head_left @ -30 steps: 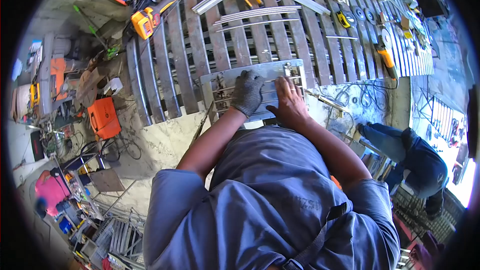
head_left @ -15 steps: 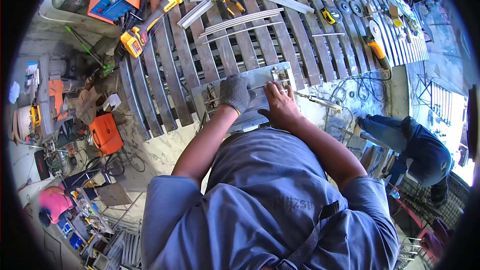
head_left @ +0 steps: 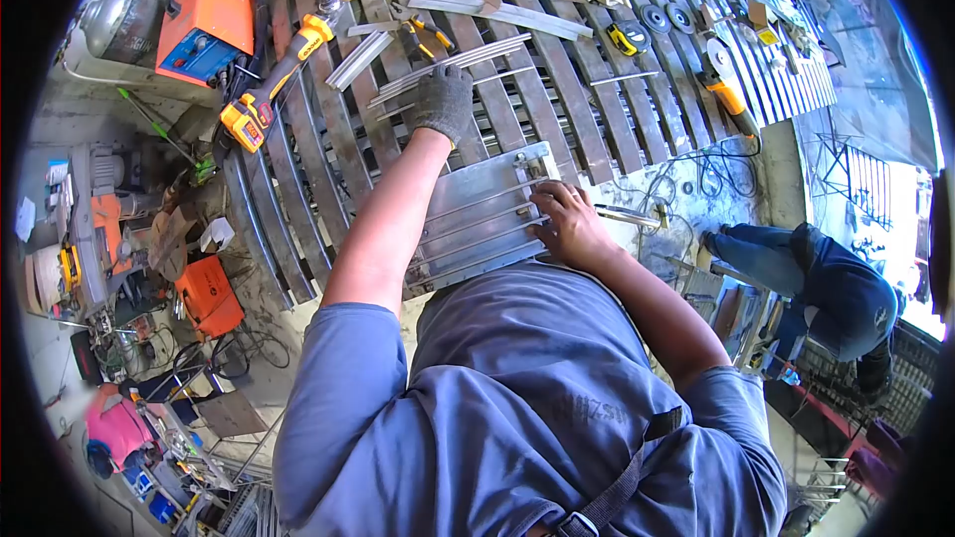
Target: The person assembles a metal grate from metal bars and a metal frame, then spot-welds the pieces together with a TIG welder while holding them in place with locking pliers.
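Slatted surface (head_left: 587, 144): at its near edge, the metal plate (head_left: 477, 184) could skid under my right hand (head_left: 575, 226), fingers bent, thumb apart. Rods (head_left: 502, 52) might roll if my left hand (head_left: 445, 99), grip hidden, nudges them.

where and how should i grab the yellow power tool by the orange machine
Probably best by the slim dark middle of the power tool, from above and the bench side: it lies slantwise, with a bulky yellow block at its near end and a metal head at the far one, and the orange machine crowds its left.
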Tool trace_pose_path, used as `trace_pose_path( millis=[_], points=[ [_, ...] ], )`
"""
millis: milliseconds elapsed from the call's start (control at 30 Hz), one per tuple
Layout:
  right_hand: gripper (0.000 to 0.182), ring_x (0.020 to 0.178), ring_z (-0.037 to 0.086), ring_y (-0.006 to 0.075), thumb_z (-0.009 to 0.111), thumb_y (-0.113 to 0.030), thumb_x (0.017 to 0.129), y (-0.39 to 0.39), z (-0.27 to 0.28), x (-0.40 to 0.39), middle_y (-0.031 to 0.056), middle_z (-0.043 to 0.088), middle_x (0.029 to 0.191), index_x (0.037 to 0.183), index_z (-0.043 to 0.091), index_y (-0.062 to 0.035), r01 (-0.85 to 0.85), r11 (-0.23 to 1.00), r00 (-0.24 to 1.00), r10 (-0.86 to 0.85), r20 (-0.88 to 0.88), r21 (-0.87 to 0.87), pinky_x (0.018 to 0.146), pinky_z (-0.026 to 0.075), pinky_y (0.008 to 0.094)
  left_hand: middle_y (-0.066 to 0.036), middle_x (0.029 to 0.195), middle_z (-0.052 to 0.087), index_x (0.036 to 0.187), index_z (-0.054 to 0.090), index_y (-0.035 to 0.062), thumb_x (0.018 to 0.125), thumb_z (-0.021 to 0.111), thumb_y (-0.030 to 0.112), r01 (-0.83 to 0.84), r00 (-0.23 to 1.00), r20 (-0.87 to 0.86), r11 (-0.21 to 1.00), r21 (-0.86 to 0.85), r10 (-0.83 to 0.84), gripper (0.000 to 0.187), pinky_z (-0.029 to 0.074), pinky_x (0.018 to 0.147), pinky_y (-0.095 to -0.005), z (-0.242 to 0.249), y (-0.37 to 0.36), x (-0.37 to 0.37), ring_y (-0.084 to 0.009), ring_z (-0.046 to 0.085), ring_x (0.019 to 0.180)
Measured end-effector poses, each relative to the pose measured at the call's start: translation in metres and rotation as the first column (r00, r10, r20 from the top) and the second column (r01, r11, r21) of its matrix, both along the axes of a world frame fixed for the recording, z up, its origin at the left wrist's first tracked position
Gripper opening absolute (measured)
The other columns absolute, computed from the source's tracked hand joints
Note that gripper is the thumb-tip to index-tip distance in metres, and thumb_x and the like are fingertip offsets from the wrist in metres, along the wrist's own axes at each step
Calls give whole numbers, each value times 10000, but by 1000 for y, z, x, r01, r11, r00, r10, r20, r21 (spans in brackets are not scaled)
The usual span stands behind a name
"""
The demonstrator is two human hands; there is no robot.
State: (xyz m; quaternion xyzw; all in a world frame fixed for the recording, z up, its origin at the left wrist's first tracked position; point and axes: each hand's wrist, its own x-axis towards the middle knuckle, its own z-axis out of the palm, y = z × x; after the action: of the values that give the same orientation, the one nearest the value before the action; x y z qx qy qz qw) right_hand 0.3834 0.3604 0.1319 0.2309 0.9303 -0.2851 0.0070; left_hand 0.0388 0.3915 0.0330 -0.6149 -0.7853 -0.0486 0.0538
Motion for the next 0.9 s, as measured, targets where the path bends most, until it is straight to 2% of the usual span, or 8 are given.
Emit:
trace_pose_path(
  millis=[133,300,433,467,567,633,733,900],
  points=[
    [449,1358,610,355,801,-277,982,3,-8,18,149,680,1400,1367,706,-66,21,998,999,-23,-24,-64,1189,448,499,-196,1167,683,1110,719,87,966,633,160,4,982,-186,997,81,11,183,575,915,-534,-6,-10,16,-392,681,1111],
    [379,1315,624,368,789,-230,988,2,-8,22,151,689,1340,1322,713,-68,108,989,992,-114,-53,-99,1147,480,503,-196,1141,641,1128,676,65,951,639,161,23,996,87,999,-30,-20,205,564,900,-538,27,-80,65,-380,658,1100],
    [614,1394,564,408,799,-234,974,-5,-24,12,210,614,1469,1505,595,-4,185,983,980,-185,-76,-5,1183,459,531,-182,1168,625,1142,662,59,937,642,161,27,981,194,999,18,-30,229,559,905,-541,19,-139,88,-378,647,1075],
    [747,1472,505,419,805,-256,969,-5,-22,9,227,555,1555,1591,502,26,167,986,986,-167,-6,-13,1223,429,541,-180,1185,624,1158,661,63,938,639,146,14,978,208,999,-29,-8,236,554,925,-541,14,-149,91,-381,644,1108],
    [828,1528,461,430,849,-219,925,-8,-21,-5,240,497,1626,1623,468,16,103,992,994,-99,-49,80,1277,387,520,-178,1213,619,1188,658,67,940,635,122,-5,970,243,997,-74,23,255,547,958,-544,10,-162,97,-386,641,1160],
    [896,1640,336,396,844,-296,942,-10,-18,-12,204,378,1751,1670,419,9,46,996,998,-49,49,70,1333,308,537,-184,1203,613,1186,656,55,940,638,132,2,968,250,1000,16,-6,258,553,945,-549,8,-163,94,-388,641,1132],
    [960,1721,183,350,823,-412,970,-13,-18,-21,165,230,1845,1716,364,-18,-36,995,982,19,186,92,1365,223,580,-191,1204,613,1196,654,51,947,628,122,4,962,272,999,-52,10,260,546,968,-547,5,-161,91,-394,640,1151],
    [1050,1739,129,321,819,-503,963,-20,-18,-36,148,160,1874,1751,306,-37,-88,990,980,67,185,108,1379,164,587,-196,1210,618,1200,654,49,951,624,119,15,955,298,1000,-26,-7,261,536,986,-545,1,-166,92,-393,640,1160]
  ],
)
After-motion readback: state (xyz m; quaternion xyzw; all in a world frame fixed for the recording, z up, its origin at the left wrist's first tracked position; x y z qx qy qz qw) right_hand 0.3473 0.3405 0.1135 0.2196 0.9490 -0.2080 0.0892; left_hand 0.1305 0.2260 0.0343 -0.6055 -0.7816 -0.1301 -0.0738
